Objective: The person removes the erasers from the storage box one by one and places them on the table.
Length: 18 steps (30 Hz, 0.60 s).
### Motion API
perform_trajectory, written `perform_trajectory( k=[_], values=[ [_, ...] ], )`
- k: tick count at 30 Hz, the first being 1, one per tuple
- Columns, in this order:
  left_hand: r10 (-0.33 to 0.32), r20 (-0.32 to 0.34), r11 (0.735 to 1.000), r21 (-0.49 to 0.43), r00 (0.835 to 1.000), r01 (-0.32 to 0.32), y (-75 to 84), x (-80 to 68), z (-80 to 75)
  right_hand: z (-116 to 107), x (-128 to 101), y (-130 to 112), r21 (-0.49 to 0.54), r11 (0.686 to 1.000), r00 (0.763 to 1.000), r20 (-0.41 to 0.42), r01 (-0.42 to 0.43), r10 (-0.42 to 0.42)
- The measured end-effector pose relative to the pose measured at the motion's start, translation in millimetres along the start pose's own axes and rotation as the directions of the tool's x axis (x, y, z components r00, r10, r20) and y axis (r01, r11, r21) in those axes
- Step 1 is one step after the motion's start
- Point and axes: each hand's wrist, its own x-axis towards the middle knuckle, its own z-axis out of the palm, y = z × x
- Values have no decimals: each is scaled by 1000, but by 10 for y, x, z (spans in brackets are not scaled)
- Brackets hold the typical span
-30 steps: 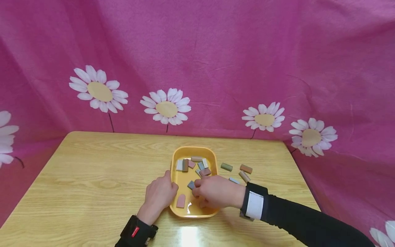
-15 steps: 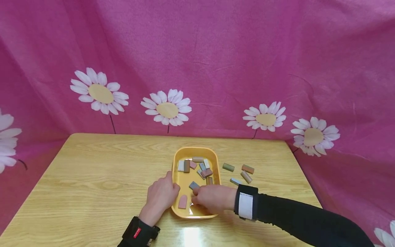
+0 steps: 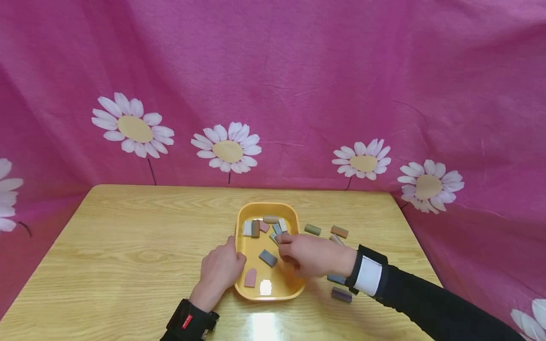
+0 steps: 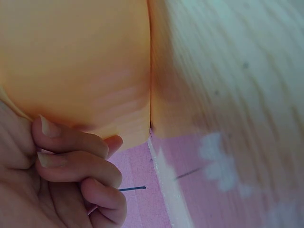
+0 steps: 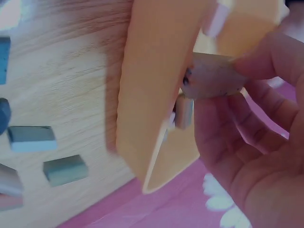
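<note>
My left hand (image 3: 222, 267) grips the left wall of a yellow plastic tray (image 3: 250, 251); in the left wrist view its curled fingers (image 4: 78, 164) lie against the outside wall. My right hand (image 3: 317, 255) is over the tray's right side. Between its thumb and fingers it pinches a brownish-pink block (image 5: 213, 76), held tilted near the rim in the right wrist view. A grey-blue block (image 3: 268, 258) lies mid-tray, with a pink arch-topped block (image 3: 250, 278) at near left. Several small blocks cluster at the tray's far end, among them a brown block (image 3: 255, 228).
Right of the tray on the wooden table (image 3: 141, 246) lie several loose blocks, including a green block (image 3: 313, 229), an orange-brown block (image 3: 339, 231) and a dark purple block (image 3: 341, 294). A pink flowered cloth (image 3: 290, 94) hangs behind the table.
My right hand has left the grey-blue block, moved up and right, and taken hold of the brownish-pink block. The grey-blue block now shows whole. My left hand stays on the tray.
</note>
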Motion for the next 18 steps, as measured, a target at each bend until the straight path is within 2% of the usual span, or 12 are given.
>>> perform_trajectory(
  k=[5, 9, 13, 18],
  values=[
    [-3, 7, 1000, -7, 1000, 3, 1, 1, -10, -57, -163, 129, 103, 994, 992, -110, -48, 59],
    [-5, 14, 1000, -2, 1000, 5, 3, -1, -20, -58, -285, 241, 95, 991, 982, -153, -99, 113],
    [1, 5, 1000, 6, 1000, -1, -1, -1, -27, 52, -382, 347, 38, 987, 979, -119, -159, 163],
    [0, 13, 1000, 9, 1000, -1, 1, 0, -10, 327, -449, 439, 60, 980, 979, -60, -190, 194]
  ],
)
